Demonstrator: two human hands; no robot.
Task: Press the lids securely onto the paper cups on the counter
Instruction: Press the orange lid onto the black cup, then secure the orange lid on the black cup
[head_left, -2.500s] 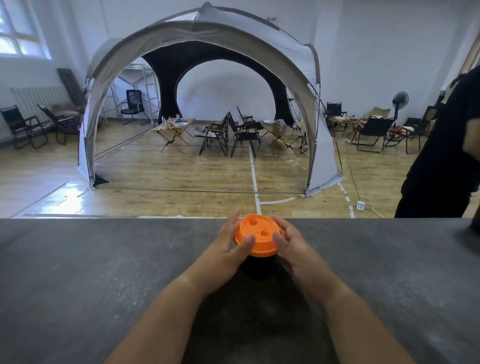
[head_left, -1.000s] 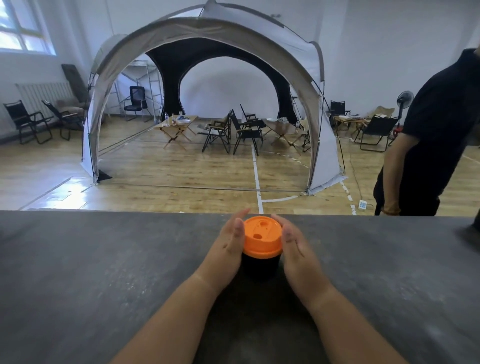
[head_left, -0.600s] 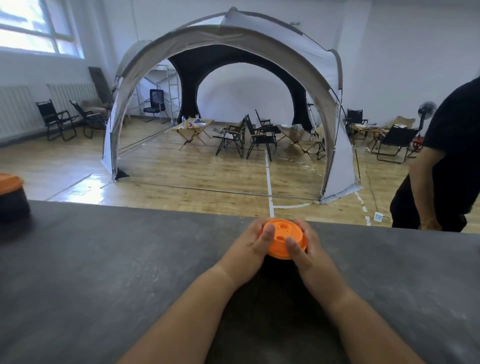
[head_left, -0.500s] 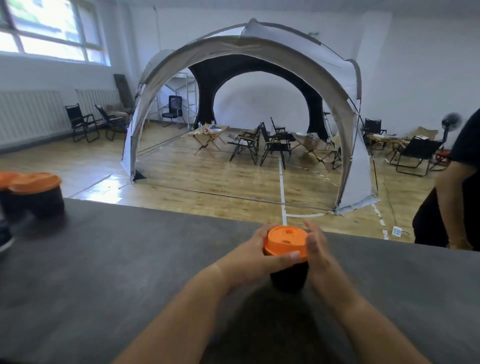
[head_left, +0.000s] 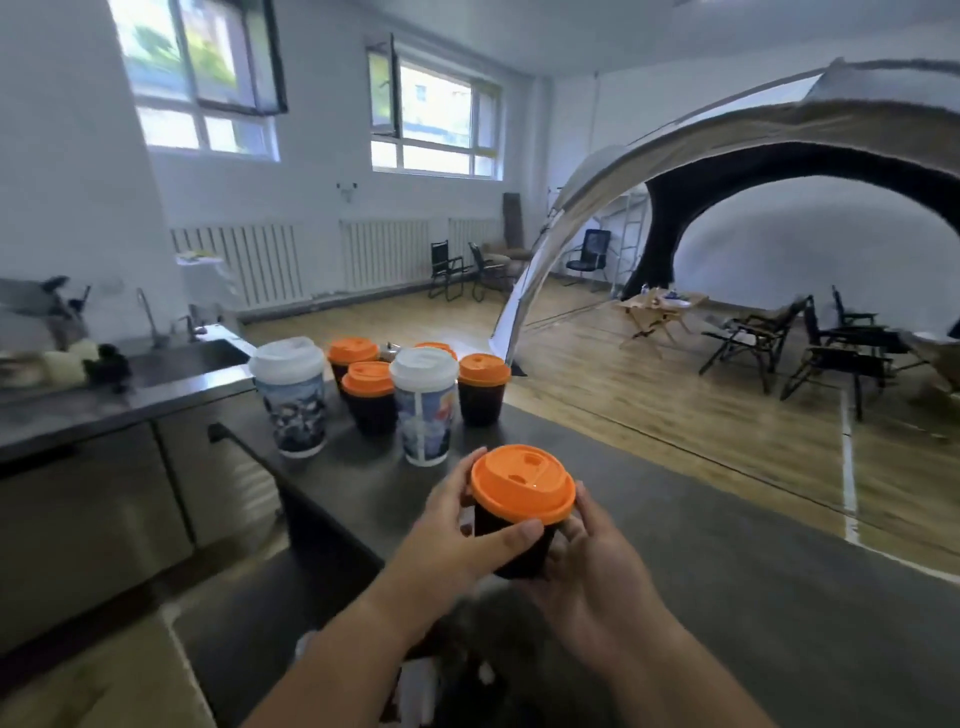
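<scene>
A black paper cup (head_left: 514, 551) capped with an orange lid (head_left: 522, 491) is lifted above the dark counter (head_left: 727, 597). My left hand (head_left: 457, 540) grips its left side, thumb across the front of the cup. My right hand (head_left: 597, 577) cups its right side and bottom. Farther back on the counter stand several lidded cups: two tall printed ones with white lids (head_left: 291, 395) (head_left: 426, 408) and several black ones with orange lids (head_left: 370, 397) (head_left: 483, 389) (head_left: 352, 356).
A steel sink (head_left: 182, 358) with a tap lies to the left, beyond a gap in the counter. Behind the counter are a wooden floor, a large dome tent (head_left: 779, 156) and folding chairs (head_left: 748, 338).
The cup has been lifted off the counter in both hands and carried left. My view has swung left, so the group of lidded cups and the sink are now in sight.
</scene>
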